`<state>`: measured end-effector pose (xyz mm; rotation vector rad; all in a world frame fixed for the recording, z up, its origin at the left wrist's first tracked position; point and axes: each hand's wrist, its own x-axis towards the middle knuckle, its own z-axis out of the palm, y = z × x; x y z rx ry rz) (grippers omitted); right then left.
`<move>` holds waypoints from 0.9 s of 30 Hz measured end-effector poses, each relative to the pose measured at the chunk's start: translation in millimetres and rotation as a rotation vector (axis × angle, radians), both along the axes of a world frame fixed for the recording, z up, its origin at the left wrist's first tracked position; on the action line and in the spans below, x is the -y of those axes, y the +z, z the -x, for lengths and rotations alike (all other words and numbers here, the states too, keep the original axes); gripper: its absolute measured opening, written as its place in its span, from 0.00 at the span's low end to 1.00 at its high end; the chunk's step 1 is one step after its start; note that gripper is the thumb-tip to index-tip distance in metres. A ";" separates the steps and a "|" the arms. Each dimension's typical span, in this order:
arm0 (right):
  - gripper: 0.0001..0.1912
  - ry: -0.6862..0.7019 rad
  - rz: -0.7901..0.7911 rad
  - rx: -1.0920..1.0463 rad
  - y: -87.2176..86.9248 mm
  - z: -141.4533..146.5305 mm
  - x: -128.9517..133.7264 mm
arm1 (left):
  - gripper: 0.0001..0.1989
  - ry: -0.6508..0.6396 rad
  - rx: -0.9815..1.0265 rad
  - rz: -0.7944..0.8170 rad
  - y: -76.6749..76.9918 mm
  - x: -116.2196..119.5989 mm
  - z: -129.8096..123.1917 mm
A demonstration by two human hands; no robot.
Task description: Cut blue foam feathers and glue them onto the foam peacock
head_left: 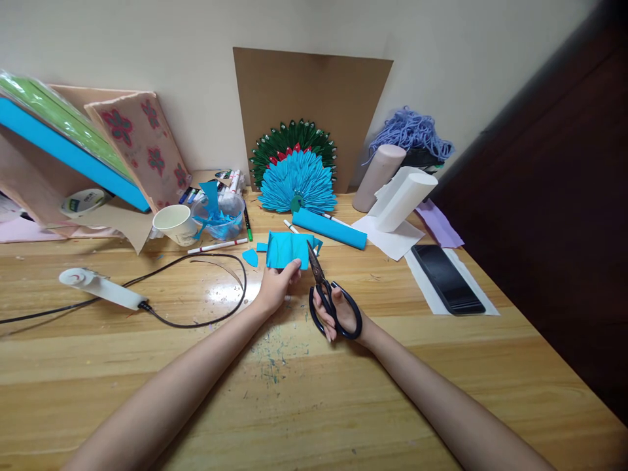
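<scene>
Between the thumb and fingers of my left hand [279, 284] is a piece of blue crepe paper [287, 248], held up over the table with faint curved lines on it. My right hand [341, 311] has its fingers through the black handles of a pair of scissors [318, 268]. The scissor blades point up and lie at the paper's right edge; whether they cut into it I cannot tell. Small blue paper scraps [250, 257] lie beside the held piece. Behind it rests a rolled strip of blue paper [330, 229].
A blue, green and red paper peacock fan [297, 180] stands against a brown board [314, 91]. On the left are a paper cup [174, 226], a plastic tub of scraps [219, 226] and a corded white glue gun [105, 289]. A phone [447, 278] and paper rolls [405, 199] are on the right.
</scene>
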<state>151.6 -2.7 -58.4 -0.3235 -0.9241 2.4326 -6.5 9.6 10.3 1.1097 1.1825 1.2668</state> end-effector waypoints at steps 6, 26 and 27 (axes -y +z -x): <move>0.27 -0.063 0.008 0.040 6.7 1.6 4.0 | 0.22 0.029 0.014 -0.018 0.6 -2.7 0.4; 0.33 -0.175 -0.067 0.132 17.1 1.1 12.0 | 0.25 0.046 -0.134 -0.041 -4.3 -2.1 0.1; 0.32 -0.151 -0.061 0.108 13.7 0.8 10.8 | 0.25 0.053 -0.123 -0.035 -4.2 -2.3 0.1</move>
